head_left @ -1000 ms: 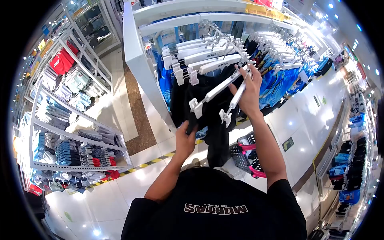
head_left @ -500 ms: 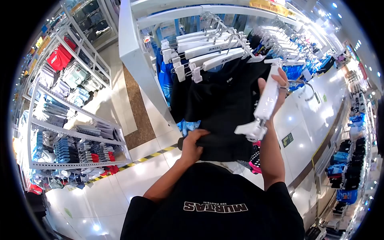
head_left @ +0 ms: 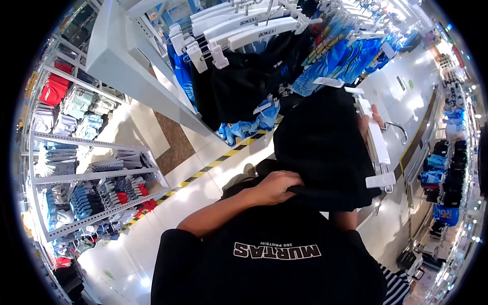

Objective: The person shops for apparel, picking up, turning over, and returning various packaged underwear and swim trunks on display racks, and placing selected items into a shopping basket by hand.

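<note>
A black garment [head_left: 320,147], folded so that I cannot tell its exact kind, spreads in front of my chest. My left hand [head_left: 279,187] is closed on its lower edge, the fingers curled into the cloth. At the garment's right side runs a white clip hanger [head_left: 376,134], its metal hook pointing right. My right hand [head_left: 365,126] is wrapped around the hanger's bar, partly hidden behind the bar and the cloth. The hanger's lower clip [head_left: 380,181] lies at the garment's lower right corner.
Ahead is a rack with several white hangers [head_left: 254,33] carrying black garments [head_left: 239,89] and blue patterned shorts [head_left: 330,63]. A white rack panel [head_left: 147,76] stands left of it. Shelves of folded clothes [head_left: 86,195] are at far left, hanging clothes [head_left: 447,168] at right. Yellow-black tape [head_left: 203,170] crosses the floor.
The garment and hanger have moved right and away from the rack, whose hanging shorts now show. My left hand has moved right along the cloth and gathers its edge. The view has shifted.
</note>
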Demonstrator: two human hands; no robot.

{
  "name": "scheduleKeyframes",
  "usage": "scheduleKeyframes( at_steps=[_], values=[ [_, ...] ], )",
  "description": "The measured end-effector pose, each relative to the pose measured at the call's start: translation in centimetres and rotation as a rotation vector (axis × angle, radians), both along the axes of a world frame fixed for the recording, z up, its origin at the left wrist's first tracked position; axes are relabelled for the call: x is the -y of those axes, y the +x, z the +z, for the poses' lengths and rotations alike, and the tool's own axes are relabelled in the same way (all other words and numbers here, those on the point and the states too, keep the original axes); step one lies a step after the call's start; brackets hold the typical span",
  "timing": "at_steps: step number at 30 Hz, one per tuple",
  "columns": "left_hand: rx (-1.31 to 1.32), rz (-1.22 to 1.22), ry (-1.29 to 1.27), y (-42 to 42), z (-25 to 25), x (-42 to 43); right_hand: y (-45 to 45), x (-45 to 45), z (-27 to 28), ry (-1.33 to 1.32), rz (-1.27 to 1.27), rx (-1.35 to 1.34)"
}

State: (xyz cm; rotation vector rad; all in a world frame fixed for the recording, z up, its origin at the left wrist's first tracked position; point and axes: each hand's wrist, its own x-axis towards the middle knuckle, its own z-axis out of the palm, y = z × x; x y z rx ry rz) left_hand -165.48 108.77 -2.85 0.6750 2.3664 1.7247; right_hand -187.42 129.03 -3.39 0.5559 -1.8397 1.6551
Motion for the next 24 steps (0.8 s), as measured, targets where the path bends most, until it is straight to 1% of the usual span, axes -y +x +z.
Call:
scheduleKeyframes(
  at_steps=[1, 4, 7, 14, 19, 22, 23, 24],
  values=[
    [-0.013, -0.021, 0.036, 0.1, -0.7, -0.4, 0.4, -0.6, -0.3, 0.0, -0.015, 0.01],
    [-0.03, -0.036, 0.02, 0.2, -1.6, -0.8, 1.7, -2.6, -0.7, 0.008, -0.063, 0.033],
    [-0.058, -0.05, -0.015, -0.1, -1.5, -0.8, 2.5, -4.2, -0.9, 0.003, -0.1, 0.047],
    [-0.025, -0.051, -0.006, 0.0, -1.4, -1.1, 3.4, -5.7, -1.5, -0.005, -0.147, 0.05],
    [-0.03, -0.017, -0.031, 0.1, -1.8, -1.1, 3.8, -4.7, -0.6, 0.007, -0.168, 0.011],
    [-0.004, 0.088, 0.006, 0.3, -1.3, -1.1, 4.5, -2.9, 1.3, 0.072, -0.207, -0.027],
    [0.029, 0.096, -0.017, 0.5, -1.3, -0.7, 4.9, -1.4, 1.7, 0.0, -0.223, -0.04],
    [0.007, 0.116, -0.024, 0.6, -1.7, -0.3, 5.3, -0.7, 1.9, 0.051, -0.259, 0.011]
  ],
)
